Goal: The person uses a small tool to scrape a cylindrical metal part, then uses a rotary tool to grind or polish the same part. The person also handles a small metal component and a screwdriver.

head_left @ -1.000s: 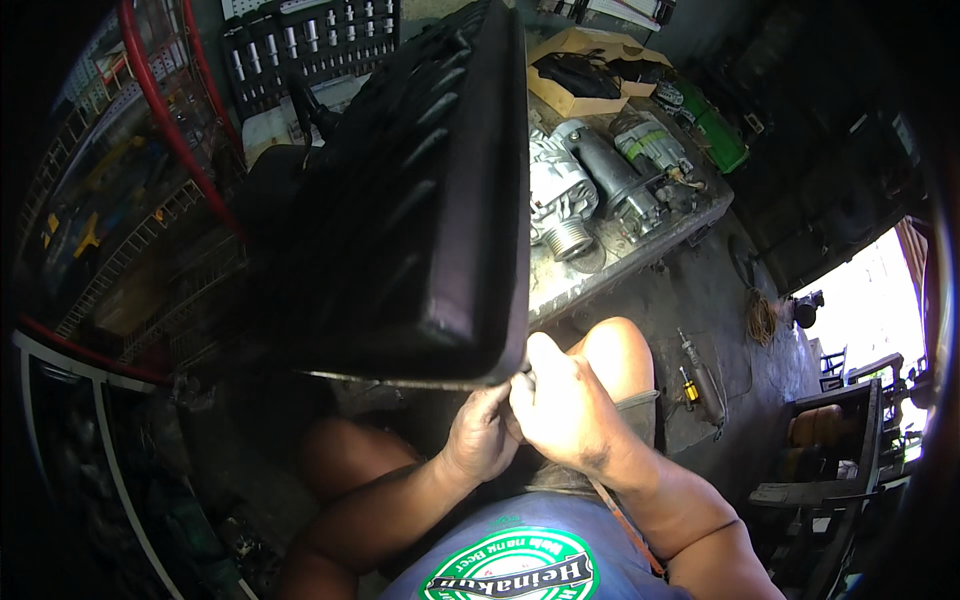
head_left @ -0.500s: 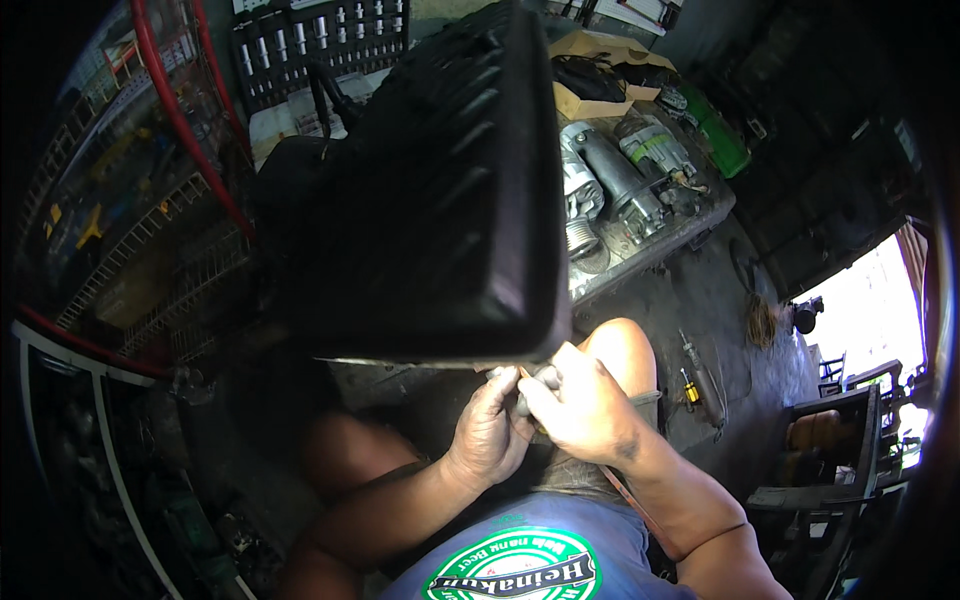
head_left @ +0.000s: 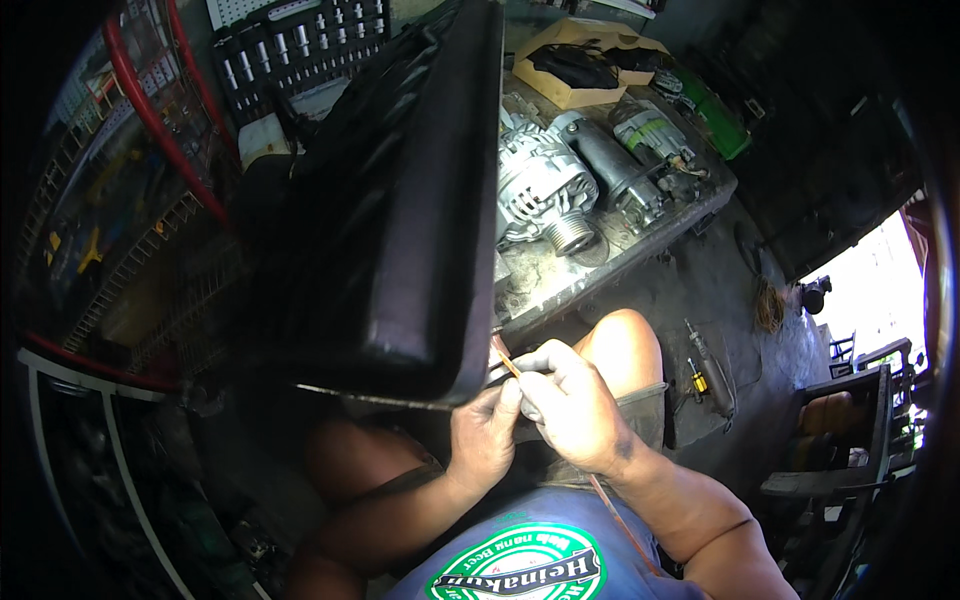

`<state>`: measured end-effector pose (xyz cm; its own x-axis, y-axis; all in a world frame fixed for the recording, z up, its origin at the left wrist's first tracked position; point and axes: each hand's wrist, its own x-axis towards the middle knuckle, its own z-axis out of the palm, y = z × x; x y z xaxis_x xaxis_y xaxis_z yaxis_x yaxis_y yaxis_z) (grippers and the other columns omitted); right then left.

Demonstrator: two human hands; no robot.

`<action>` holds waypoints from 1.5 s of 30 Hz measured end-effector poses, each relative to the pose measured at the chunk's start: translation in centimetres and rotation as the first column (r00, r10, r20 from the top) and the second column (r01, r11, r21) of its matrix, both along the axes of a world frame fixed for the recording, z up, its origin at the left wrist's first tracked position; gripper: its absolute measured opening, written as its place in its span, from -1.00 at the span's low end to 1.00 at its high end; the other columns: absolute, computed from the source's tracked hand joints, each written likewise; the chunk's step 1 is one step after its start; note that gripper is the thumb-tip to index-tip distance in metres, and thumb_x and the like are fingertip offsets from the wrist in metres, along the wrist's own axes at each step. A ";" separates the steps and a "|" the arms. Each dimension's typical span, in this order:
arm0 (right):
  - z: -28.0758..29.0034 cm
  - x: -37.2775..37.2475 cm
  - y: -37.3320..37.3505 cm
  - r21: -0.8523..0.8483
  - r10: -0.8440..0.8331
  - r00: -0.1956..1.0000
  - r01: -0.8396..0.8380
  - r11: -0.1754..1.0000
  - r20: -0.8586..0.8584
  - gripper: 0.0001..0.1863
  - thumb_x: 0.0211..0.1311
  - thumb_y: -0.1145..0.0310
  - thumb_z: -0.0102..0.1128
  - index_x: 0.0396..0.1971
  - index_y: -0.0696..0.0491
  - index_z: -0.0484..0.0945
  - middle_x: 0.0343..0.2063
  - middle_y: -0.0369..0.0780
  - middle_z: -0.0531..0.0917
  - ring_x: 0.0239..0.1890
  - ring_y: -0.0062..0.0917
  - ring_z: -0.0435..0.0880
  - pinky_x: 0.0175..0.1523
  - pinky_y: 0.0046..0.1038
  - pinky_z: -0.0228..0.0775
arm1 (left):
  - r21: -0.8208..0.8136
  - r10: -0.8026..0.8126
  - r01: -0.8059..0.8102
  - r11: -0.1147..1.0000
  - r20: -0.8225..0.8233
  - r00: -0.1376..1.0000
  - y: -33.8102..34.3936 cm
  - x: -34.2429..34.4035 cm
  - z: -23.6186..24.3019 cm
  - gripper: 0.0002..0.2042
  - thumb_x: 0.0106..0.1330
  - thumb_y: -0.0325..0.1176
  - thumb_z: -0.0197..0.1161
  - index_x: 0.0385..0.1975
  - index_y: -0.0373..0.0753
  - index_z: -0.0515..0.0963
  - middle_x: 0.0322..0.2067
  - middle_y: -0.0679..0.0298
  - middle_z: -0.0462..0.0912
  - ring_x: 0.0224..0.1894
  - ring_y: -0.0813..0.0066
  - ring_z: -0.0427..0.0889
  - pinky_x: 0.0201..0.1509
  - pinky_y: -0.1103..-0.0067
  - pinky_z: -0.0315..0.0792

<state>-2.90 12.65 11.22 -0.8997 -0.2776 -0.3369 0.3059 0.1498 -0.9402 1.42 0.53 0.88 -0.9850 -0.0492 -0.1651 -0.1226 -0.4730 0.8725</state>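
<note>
My right hand is closed in a pinch around a thin copper-coloured strip. One end of the strip sticks out past the fingertips, and a similar length runs below the wrist across my shirt. My left hand touches the right one, thumb and fingers pressed together; what they grip is hidden. A large black ribbed housing hangs in front of me, its lower edge covering some of the left fingertips.
On the workbench lie a silver alternator, a dark cylindrical motor and an open cardboard box. A socket set stands behind. A yellow-and-black screwdriver lies to the right of my knee. Red tubing rises at left.
The black housing has shifted left in the view, uncovering the alternator. My hands stay together, and more of the copper-coloured strip shows beyond the right fingertips.
</note>
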 end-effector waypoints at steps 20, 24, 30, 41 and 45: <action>-0.7 -0.3 -0.5 0.056 0.021 0.985 -0.011 0.998 -0.170 -0.74 0.57 0.37 0.08 -0.02 0.29 0.54 -0.40 -0.26 0.62 -0.41 -0.70 0.54 -0.33 -0.53 0.45 | -0.845 -0.261 -0.348 0.406 -0.472 0.842 -1.2 1.1 0.8 0.06 0.19 -0.30 0.52 0.58 -0.62 -0.03 -0.61 0.16 0.58 -0.58 0.16 0.65 -0.43 0.30 0.55; -0.4 -0.1 -0.5 0.058 0.019 0.986 -0.009 0.998 -0.167 -0.76 0.58 0.40 0.08 -0.04 0.30 0.53 -0.42 -0.30 0.58 -0.42 -0.75 0.49 -0.34 -0.59 0.41 | -0.857 -0.268 -0.335 0.391 -0.455 0.849 -1.2 1.3 1.1 0.04 0.19 -0.28 0.51 0.56 -0.63 0.00 -0.58 0.12 0.60 -0.56 0.11 0.64 -0.40 0.28 0.55; -0.4 0.0 -0.3 0.066 0.043 0.984 -0.032 0.997 -0.172 -0.75 0.59 0.39 0.07 -0.03 0.31 0.53 -0.42 -0.30 0.59 -0.43 -0.75 0.49 -0.35 -0.60 0.40 | -0.848 -0.273 -0.354 0.394 -0.476 0.836 -1.4 1.4 1.1 0.04 0.20 -0.26 0.52 0.56 -0.63 0.02 -0.57 0.13 0.60 -0.54 0.13 0.65 -0.40 0.30 0.56; -0.7 -0.2 0.0 0.045 0.061 0.973 -0.053 0.998 -0.221 -0.77 0.58 0.40 0.07 -0.05 0.30 0.53 -0.42 -0.30 0.60 -0.43 -0.74 0.49 -0.39 -0.58 0.38 | -0.864 -0.251 -0.321 0.389 -0.434 0.865 -1.1 1.5 1.4 0.14 0.05 -0.33 0.59 0.59 -0.59 -0.01 -0.44 0.08 0.70 -0.47 0.13 0.74 -0.35 0.32 0.61; -1.3 -0.4 0.2 0.105 0.052 0.977 -0.030 0.994 -0.205 -0.72 0.53 0.35 0.14 -0.02 0.29 0.57 -0.40 -0.18 0.69 -0.39 -0.58 0.65 -0.26 -0.42 0.55 | -0.803 -0.225 -0.409 0.434 -0.536 0.814 -1.4 1.2 1.4 -0.04 0.18 -0.35 0.51 0.54 -0.57 0.13 -0.56 0.15 0.64 -0.54 0.16 0.69 -0.38 0.33 0.58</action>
